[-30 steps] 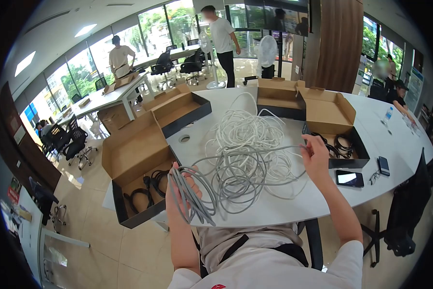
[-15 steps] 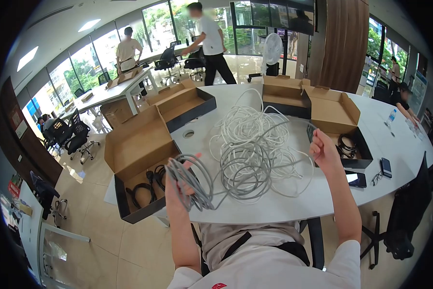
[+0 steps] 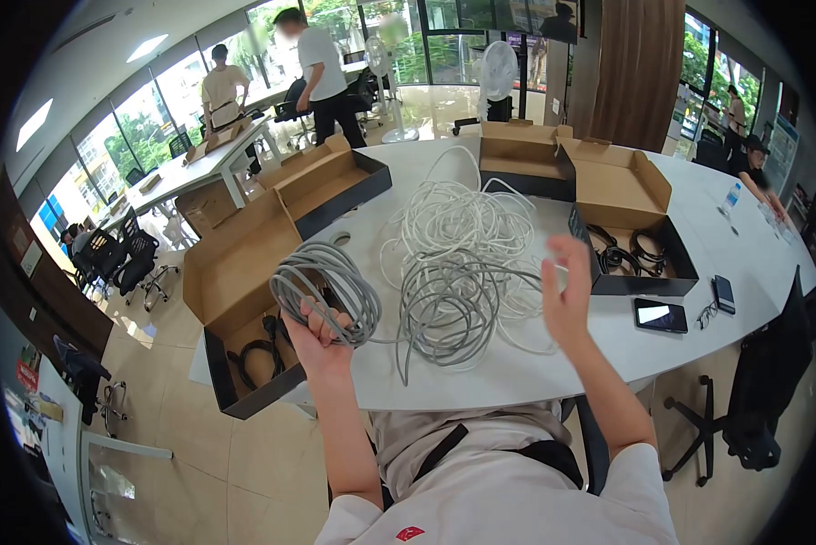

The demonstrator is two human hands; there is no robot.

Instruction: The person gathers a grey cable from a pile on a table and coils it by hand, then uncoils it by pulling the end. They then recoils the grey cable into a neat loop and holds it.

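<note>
Here at the near edge of the table, the left hand is up, fingers curled around the base of a thick grey coil, many loops gathered and held just above the table beside the near left box. That much is bundled. But look, a strand runs from it toward loose grey loops on the table, so a good share looks ungathered.

Over to the right hand: fingers blurred, partly spread, nothing visibly pinched; whether the thumb brushes a grey strand, I can't tell.

Both near boxes, left and right, lie open with black cables inside. By the right one, a phone and glasses.

Further back, the white cable sprawls in an untidy heap, partly under the grey, all uncoiled. Beyond stand two more open boxes, and past the table a person in a white shirt leans forward.
</note>
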